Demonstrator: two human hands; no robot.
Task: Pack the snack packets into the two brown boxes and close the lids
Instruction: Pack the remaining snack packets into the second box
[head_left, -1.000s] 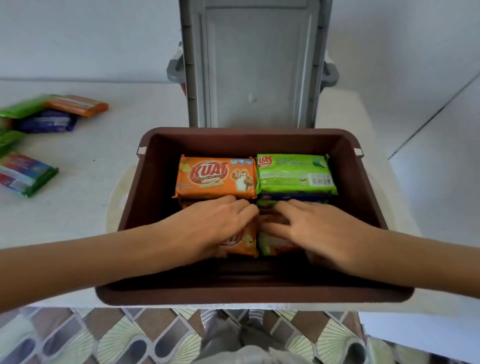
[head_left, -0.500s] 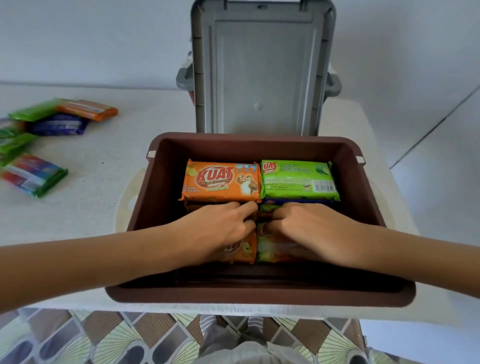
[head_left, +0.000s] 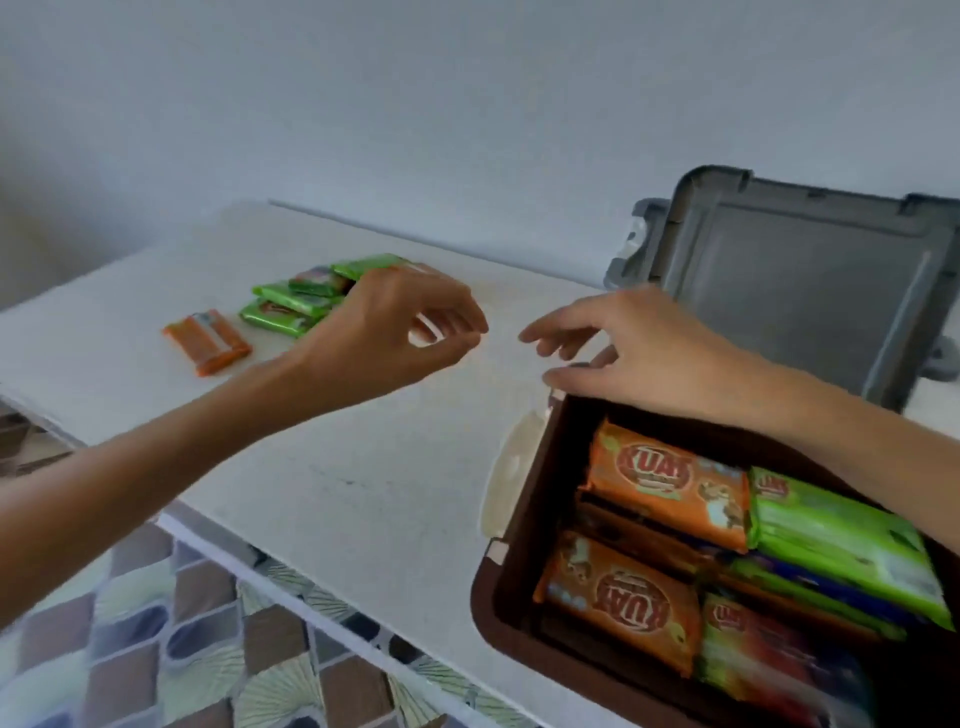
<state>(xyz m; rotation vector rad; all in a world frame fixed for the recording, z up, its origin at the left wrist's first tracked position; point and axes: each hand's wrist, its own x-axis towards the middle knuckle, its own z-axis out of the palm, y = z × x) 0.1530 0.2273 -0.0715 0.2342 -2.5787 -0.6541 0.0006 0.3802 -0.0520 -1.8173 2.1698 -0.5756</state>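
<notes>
On the desk (head_left: 363, 457) at lower right, one brown box (head_left: 498, 623) sat nearly full, with orange and green packets (head_left: 670, 488) stacked in four piles. Lid (head_left: 800, 291) stood upright, not closed. Second box not in view. Far left: loose green packets (head_left: 291, 306) and one orange packet (head_left: 208, 340), unpacked. Left hand (head_left: 384, 332) hovered just beside the green ones, fingers loosely curled, holding nothing. Right hand (head_left: 639, 348) hung over the box's far corner, fingers relaxed, empty. Judged: packing partly done; lids remain.
</notes>
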